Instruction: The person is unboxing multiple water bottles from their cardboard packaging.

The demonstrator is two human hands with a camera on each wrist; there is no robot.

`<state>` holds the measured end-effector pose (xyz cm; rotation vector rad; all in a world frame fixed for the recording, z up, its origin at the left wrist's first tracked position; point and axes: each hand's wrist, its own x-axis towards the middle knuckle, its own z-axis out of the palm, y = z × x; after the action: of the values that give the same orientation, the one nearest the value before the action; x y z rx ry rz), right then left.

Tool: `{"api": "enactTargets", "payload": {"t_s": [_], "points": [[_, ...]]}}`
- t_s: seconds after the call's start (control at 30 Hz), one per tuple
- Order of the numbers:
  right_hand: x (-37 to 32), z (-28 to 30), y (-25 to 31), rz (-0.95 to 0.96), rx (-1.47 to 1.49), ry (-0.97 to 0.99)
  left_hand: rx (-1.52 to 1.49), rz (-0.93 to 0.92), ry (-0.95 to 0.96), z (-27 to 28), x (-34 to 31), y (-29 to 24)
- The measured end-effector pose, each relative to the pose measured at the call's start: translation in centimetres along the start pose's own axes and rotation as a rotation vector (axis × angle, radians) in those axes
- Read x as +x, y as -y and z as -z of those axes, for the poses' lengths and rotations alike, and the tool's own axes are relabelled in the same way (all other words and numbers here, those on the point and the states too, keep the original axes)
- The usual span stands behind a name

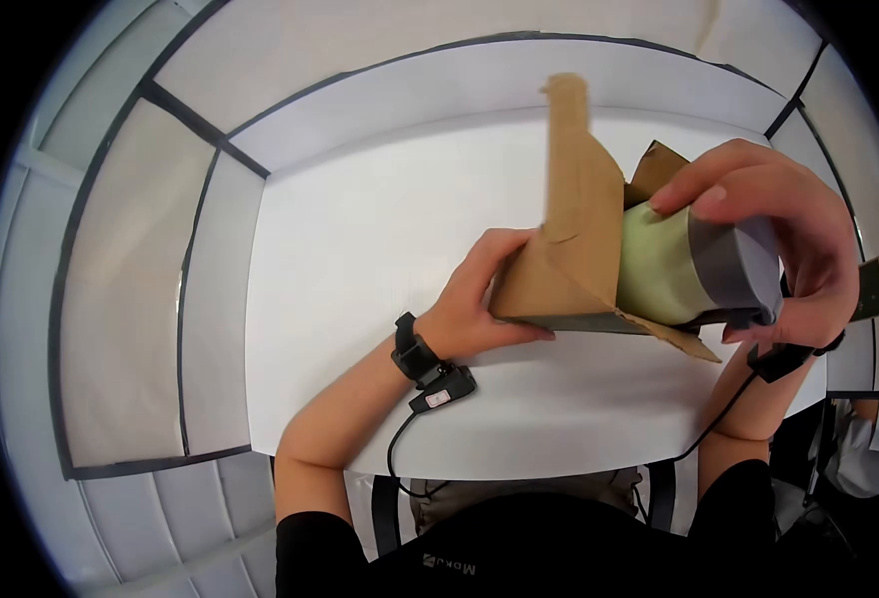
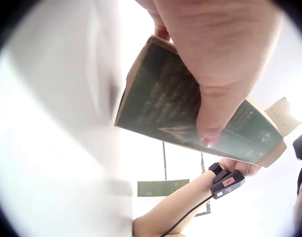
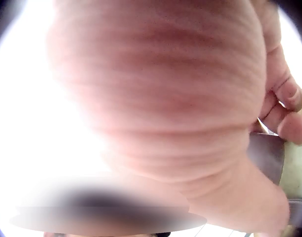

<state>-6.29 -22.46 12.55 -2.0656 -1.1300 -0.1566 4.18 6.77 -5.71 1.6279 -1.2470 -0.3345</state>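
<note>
Partly inside the cardboard box (image 1: pixel 569 269) sits a green-and-grey tumbler (image 1: pixel 659 264), seemingly mid-slide, the fingers of the right hand (image 1: pixel 818 224) curled round it and those of the left hand (image 1: pixel 464 304) gripping the box, so the next move calls for straight alignment past the flaps (image 1: pixel 579 189).

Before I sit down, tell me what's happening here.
A person is handling a boxed item over the white table. The left hand grips the cardboard box, whose flaps stand open. The right hand holds a pale green container with a grey end, which sits partly inside the box and partly out of its open end. Whether it is going in or coming out, I can't tell.
</note>
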Motion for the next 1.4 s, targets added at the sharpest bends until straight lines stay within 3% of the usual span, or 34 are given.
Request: {"api": "enactTargets", "payload": {"t_s": [0.1, 0.2, 0.37, 0.47, 0.57, 0.73, 1.0, 1.17, 1.3, 1.4], "points": [[0.2, -0.7, 0.1, -0.086, -0.014, 0.022, 0.041, -0.064, -0.030, 0.0, 0.0, 0.3], [0.5, -1.1, 0.1, -0.181, -0.021, 0.048, -0.081, 0.047, -0.034, -0.2, 0.0, 0.2], [1.0, -1.0, 1.3, -0.427, -0.032, 0.092, -0.131, 0.051, -0.059, -0.3, 0.1, 0.4], [1.1, -0.9, 1.4, -0.461, -0.024, 0.111, -0.139, 0.082, -0.051, -0.3, 0.1, -0.1], [0.7, -0.6, 0.7, -0.364, -0.001, 0.106, -0.159, 0.109, -0.042, -0.4, 0.2, -0.6], [0.1, 0.4, 0.1, -0.237, 0.030, 0.143, -0.029, 0.008, -0.044, -0.2, -0.2, -0.5], [0.5, -1.9, -0.3, -0.284, -0.145, 0.017, -0.147, 0.091, -0.062, -0.5, -0.1, 0.2], [0.9, -2.3, -0.7, -0.253, -0.065, -0.039, -0.183, 0.137, -0.069, -0.5, -0.2, 0.6], [1.4, -1.7, -0.1, -0.358, -0.137, -0.103, -0.179, 0.071, -0.096, -0.7, -0.3, 0.7], [1.6, -1.5, 0.3, -0.381, -0.138, 0.005, -0.176, 0.088, -0.098, -0.7, -0.2, 0.5]]}}
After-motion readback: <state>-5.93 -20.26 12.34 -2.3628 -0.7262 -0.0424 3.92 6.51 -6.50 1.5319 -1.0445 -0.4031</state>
